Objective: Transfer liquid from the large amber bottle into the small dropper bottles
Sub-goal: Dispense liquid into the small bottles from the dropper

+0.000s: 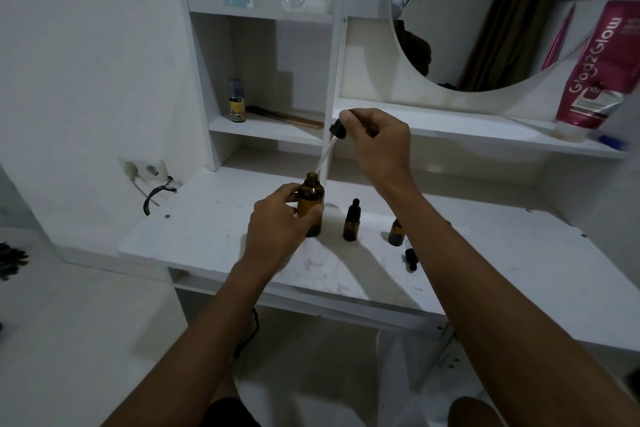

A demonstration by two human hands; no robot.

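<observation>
The large amber bottle (pixel 313 193) stands upright near the middle of the white desk (pixel 207 236). The left grip (pixel 280 218) is wrapped around its body, thumb on the near side. The right grip (pixel 377 142) is above and to the right, its fingertips pinching the black rubber top of a dropper (pixel 337 130). The dropper's glass tube slants down to the left, with its tip at the bottle's open mouth. Just right of the big bottle stands a small dropper bottle (pixel 351 222) with its black cap on. Further right is a second small bottle (pixel 396 235), partly hidden behind the right forearm. A loose black dropper cap (pixel 411 258) lies on the desk just in front of it. On the shelf behind are a yellow-labelled bottle (pixel 237 100) and a comb (pixel 287 118). A round mirror (pixel 485 10) hangs to the right.
</observation>
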